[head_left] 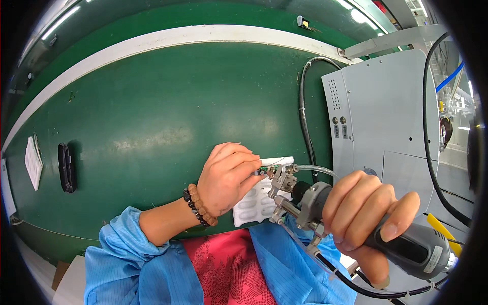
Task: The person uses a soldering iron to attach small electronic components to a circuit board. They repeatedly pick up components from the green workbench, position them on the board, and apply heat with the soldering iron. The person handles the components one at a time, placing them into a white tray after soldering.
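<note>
My right hand point(363, 218) is wrapped round a dark grey powered screwdriver point(414, 249), fitted with a metal head, a clear tube and a black hose. The tool lies tilted, its metal nose point(282, 179) pointing left toward my left hand point(229, 175). The fingers of that hand are bent and pinch a small part with a green circuit board point(264, 169), right at the nose. Whether nose and part touch, I cannot tell. Beneath them, a white molded tray point(247, 213) with rounded hollows lies at the bench edge, partly covered by hand and tool.
A big grey machine cabinet point(381, 112) stands on the right, with a black cable point(303, 109) curving along its left side. On the green bench point(152, 101), a black case point(66, 168) and a white notepad point(33, 163) lie far left. A white rail point(203, 34) borders the back.
</note>
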`<state>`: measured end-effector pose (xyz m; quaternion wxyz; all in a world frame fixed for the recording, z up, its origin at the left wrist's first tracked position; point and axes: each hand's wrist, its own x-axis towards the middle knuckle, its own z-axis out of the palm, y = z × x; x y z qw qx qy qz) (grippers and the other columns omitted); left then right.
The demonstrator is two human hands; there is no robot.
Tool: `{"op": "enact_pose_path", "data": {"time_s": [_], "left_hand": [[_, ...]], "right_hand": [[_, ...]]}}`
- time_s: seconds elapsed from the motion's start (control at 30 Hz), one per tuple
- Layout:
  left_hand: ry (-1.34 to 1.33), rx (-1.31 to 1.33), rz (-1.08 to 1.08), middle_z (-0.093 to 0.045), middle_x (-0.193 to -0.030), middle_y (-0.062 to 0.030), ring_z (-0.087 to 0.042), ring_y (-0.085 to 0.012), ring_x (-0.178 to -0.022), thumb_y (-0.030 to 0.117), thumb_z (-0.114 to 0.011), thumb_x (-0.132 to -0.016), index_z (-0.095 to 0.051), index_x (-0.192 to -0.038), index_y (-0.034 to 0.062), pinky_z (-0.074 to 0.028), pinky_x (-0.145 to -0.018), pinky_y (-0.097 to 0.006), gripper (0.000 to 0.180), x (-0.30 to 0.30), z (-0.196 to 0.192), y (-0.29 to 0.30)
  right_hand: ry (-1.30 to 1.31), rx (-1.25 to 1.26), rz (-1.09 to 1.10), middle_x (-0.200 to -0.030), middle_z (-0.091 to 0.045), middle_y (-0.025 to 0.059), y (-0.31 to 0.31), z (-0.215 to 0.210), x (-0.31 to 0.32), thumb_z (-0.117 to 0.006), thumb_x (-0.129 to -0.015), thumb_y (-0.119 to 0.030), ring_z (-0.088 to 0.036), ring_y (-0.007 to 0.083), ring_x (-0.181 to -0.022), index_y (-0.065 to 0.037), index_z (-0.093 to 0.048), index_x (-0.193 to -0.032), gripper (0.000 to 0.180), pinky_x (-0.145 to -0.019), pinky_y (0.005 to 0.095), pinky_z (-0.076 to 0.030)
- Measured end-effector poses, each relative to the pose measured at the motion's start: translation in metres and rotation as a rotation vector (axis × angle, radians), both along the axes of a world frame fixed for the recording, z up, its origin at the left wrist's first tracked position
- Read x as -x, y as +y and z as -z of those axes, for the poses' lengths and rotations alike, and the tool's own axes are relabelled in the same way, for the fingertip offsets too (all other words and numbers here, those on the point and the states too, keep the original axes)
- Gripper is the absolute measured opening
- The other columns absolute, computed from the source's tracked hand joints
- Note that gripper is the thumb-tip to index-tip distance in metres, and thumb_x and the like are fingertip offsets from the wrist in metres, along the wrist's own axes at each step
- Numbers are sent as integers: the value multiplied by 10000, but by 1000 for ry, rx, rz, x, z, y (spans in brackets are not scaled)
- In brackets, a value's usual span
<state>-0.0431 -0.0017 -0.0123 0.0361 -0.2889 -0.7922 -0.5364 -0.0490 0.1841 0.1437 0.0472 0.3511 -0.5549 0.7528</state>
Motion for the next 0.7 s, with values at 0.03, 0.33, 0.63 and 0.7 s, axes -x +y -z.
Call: {"op": "enact_pose_path", "data": {"time_s": [0.03, 0.33, 0.63, 0.7], "left_hand": [[-1, 0, -1, -719, -1030, -74, -653, -272, -1039, 71, -847, -669, -725, -988, 42, -496, -942, -427, 343, 0, 1, 0], [12, -18, 9, -720, -1034, -72, -654, -273, -1041, 59, -847, -666, -722, -973, 39, -495, -953, -432, 332, 0, -1, 2], [8, -13, 8, -722, -1039, -76, -656, -276, -1035, 55, -846, -658, -722, -967, 38, -496, -953, -438, 333, 0, 1, 0], [10, -15, 9, -722, -1038, -78, -656, -277, -1032, 51, -844, -657, -723, -967, 35, -497, -951, -435, 333, 0, 0, 0]], "right_hand": [[-4, 0, -5, -639, -589, 53, 0, 0, 0, -828, -849, -223, -580, 203, -497, -75, -436, -1032, 457, -475, 328, -481], [-6, 0, 20, -642, -592, 60, 0, -4, -4, -826, -848, -204, -581, 207, -492, -76, -440, -1027, 444, -469, 331, -478], [-26, -13, -19, -644, -590, 60, -2, 0, 1, -828, -843, -210, -586, 206, -498, -75, -439, -1032, 454, -476, 333, -483], [-37, -17, -41, -646, -589, 60, -3, -1, 3, -829, -842, -208, -585, 203, -497, -72, -443, -1030, 450, -478, 331, -484]]}}
